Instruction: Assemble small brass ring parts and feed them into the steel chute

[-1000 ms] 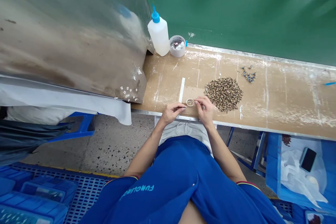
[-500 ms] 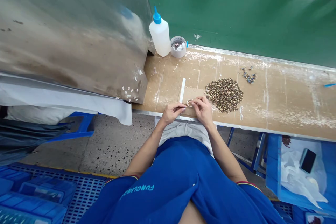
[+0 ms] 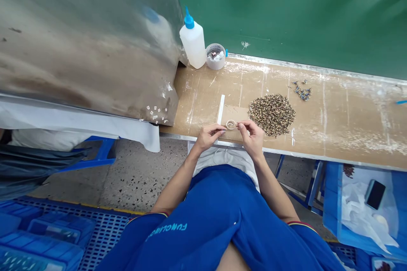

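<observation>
At the front edge of the bench, my left hand (image 3: 208,136) is closed in a pinch; whatever sits at its fingertips is too small to make out. My right hand (image 3: 253,137) pinches a thin stick (image 3: 236,125), whose tip reaches over a small round whitish dish (image 3: 230,128) between the hands. The dish lies on a piece of brown card (image 3: 237,114). Beside the card is a narrow white strip (image 3: 221,109). Just beyond my right hand rises a heap of small brass-and-dark parts (image 3: 271,114).
A white bottle with a blue nozzle (image 3: 194,46) and a tape roll holding scraps (image 3: 215,57) stand at the back left. A metal cabinet (image 3: 95,51) borders the left. Several loose parts (image 3: 302,92) lie behind the heap. A blue crate (image 3: 332,207) with a phone (image 3: 375,194) is lower right.
My right hand has moved a little to the right, away from the left hand, uncovering the dish and the thin stick. My left hand stays almost where it was.
</observation>
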Demonstrator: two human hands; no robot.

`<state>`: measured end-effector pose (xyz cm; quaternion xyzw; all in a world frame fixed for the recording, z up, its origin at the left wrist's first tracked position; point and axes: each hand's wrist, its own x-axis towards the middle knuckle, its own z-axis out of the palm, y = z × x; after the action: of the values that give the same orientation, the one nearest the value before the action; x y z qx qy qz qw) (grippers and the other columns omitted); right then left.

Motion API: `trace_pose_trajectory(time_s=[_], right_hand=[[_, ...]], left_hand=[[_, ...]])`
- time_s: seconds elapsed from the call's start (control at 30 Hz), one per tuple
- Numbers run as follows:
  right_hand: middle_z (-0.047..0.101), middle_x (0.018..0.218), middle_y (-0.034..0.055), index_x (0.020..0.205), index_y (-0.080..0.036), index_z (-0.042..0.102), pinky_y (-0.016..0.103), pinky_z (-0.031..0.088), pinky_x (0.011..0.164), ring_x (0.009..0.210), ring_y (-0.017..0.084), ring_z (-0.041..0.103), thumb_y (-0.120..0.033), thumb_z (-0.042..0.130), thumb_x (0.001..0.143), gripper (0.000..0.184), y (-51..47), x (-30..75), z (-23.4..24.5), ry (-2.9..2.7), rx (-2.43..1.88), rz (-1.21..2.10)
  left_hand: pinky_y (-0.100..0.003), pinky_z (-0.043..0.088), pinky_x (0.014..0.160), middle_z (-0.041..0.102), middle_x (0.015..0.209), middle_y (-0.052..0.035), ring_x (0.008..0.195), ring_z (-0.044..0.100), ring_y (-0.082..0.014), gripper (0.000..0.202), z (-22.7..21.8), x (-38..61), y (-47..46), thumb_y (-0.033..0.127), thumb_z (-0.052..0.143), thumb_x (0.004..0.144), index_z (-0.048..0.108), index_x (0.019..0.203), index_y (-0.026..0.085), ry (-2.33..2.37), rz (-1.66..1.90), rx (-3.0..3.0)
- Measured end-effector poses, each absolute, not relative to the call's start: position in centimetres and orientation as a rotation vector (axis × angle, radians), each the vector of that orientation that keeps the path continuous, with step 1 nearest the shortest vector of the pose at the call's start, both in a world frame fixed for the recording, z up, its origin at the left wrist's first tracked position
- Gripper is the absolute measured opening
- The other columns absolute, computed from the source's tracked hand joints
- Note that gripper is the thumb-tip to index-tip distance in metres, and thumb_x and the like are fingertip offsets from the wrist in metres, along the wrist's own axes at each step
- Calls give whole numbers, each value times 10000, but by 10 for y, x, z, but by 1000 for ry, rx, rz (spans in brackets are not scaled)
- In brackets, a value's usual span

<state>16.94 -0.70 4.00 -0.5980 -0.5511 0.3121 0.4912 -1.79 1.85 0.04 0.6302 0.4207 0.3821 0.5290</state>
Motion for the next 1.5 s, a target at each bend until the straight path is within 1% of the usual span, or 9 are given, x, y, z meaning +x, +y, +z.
trace_pose_trajectory(time_s=[0.27, 0.5, 0.67, 0.9, 1.23, 1.4, 1.5], right_hand=[[756, 802, 48, 863, -230, 719, 321, 534, 652, 691, 186, 665, -442, 576, 955, 271, -10, 161, 47, -1424, -1429, 744], [765, 824, 48, 867, -225, 722, 311, 534, 651, 710, 182, 675, -389, 558, 971, 254, -9, 156, 47, -1515, -1402, 689], [765, 822, 44, 873, -224, 720, 302, 531, 641, 710, 179, 680, -338, 560, 973, 220, -8, 156, 49, -1545, -1373, 669], [763, 823, 42, 882, -221, 713, 295, 524, 630, 696, 172, 675, -313, 557, 976, 204, -8, 154, 49, -1563, -1341, 649], [758, 830, 41, 883, -222, 713, 294, 523, 645, 707, 167, 673, -297, 549, 980, 205, -8, 155, 49, -1621, -1339, 646], [762, 838, 40, 890, -219, 707, 283, 520, 638, 711, 161, 676, -254, 561, 971, 171, -7, 155, 51, -1640, -1312, 639], [763, 838, 38, 885, -220, 707, 280, 520, 635, 714, 159, 681, -244, 565, 966, 166, -7, 155, 51, -1620, -1294, 657]], left_hand=[[-249, 499, 652, 754, 859, -81, 735, 659, -158, 277, -3, -17, 18, 415, 661, 899, 769, 897, 159, 994, 926, 1510], [-259, 529, 708, 767, 927, -95, 811, 694, -173, 288, -7, -16, 18, 423, 663, 902, 771, 920, 156, 956, 968, 1489], [-246, 519, 668, 766, 904, -87, 770, 686, -162, 267, -8, -16, 18, 407, 672, 901, 774, 919, 161, 954, 990, 1487], [-253, 525, 692, 765, 896, -83, 800, 696, -171, 253, -7, -16, 18, 396, 671, 900, 776, 913, 166, 949, 984, 1481], [-261, 515, 686, 759, 876, -81, 787, 683, -173, 262, -6, -16, 18, 408, 672, 899, 774, 893, 167, 966, 969, 1484], [-257, 504, 668, 750, 841, -72, 751, 666, -162, 263, -8, -17, 18, 410, 669, 900, 772, 888, 169, 954, 962, 1503], [-261, 507, 677, 752, 869, -79, 767, 670, -166, 263, -9, -17, 18, 408, 668, 900, 771, 901, 166, 966, 969, 1485]])
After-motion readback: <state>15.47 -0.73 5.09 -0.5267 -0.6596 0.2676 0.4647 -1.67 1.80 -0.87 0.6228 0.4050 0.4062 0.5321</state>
